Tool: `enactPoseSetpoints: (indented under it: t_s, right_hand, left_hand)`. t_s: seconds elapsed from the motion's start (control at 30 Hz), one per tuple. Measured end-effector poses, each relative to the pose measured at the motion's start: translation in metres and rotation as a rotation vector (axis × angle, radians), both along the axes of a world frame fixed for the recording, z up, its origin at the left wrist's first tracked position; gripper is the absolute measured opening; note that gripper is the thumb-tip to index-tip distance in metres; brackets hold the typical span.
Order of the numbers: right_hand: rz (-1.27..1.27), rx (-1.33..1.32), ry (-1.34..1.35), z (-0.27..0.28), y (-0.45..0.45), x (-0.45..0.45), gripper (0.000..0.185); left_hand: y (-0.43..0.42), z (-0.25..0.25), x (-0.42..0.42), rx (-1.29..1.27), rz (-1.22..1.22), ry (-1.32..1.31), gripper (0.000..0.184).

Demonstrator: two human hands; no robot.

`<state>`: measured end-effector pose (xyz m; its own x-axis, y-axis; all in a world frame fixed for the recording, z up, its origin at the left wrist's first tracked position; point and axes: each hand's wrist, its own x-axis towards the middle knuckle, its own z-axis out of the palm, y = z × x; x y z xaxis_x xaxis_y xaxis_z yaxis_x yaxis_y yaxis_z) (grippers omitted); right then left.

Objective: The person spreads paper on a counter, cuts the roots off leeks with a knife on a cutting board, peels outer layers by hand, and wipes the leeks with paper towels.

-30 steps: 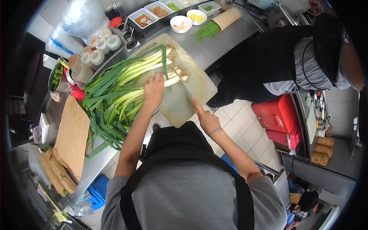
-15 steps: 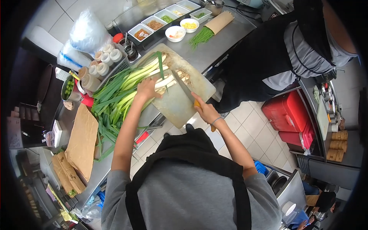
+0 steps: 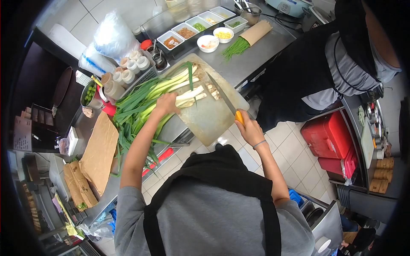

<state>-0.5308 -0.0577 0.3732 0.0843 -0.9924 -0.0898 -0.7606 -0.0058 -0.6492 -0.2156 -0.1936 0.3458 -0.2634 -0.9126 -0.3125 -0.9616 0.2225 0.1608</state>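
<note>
Long green leeks (image 3: 143, 96) lie across the cutting board (image 3: 205, 123) and the counter, their white ends on the board. My left hand (image 3: 166, 103) rests on the leek stalks near the board's left side, its fingers pressed onto them. In my right hand (image 3: 249, 128) is a knife (image 3: 225, 100) with a yellow handle, its blade angled over the board to the right of the white ends. Cut root ends (image 3: 213, 91) lie beside the blade, apart from the stalks.
Chives in brown paper (image 3: 256, 33), two white bowls (image 3: 208, 44) and trays of chopped food (image 3: 186, 32) stand beyond the board. Bottles (image 3: 128, 76) fill a basket at the left. A co-worker in a black apron (image 3: 290, 72) stands at the right.
The knife has moved right, away from the stalks, and root ends now lie separated from them. My left hand stays on the leeks. The camera view has shifted.
</note>
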Motion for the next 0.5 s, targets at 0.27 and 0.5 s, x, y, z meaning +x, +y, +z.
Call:
enactPoseSetpoints:
  t_s: [0.27,0.5]
  right_hand:
    - [-0.095,-0.043,0.083,-0.007,-0.005,-0.017,0.039]
    - [-0.032,-0.037,0.23,-0.037,-0.033,-0.018,0.039]
  left_hand:
    - [0.006,0.034,0.015,-0.046,-0.029,0.168,0.064]
    - [0.012,0.076,0.038,-0.101,-0.081,0.382,0.06]
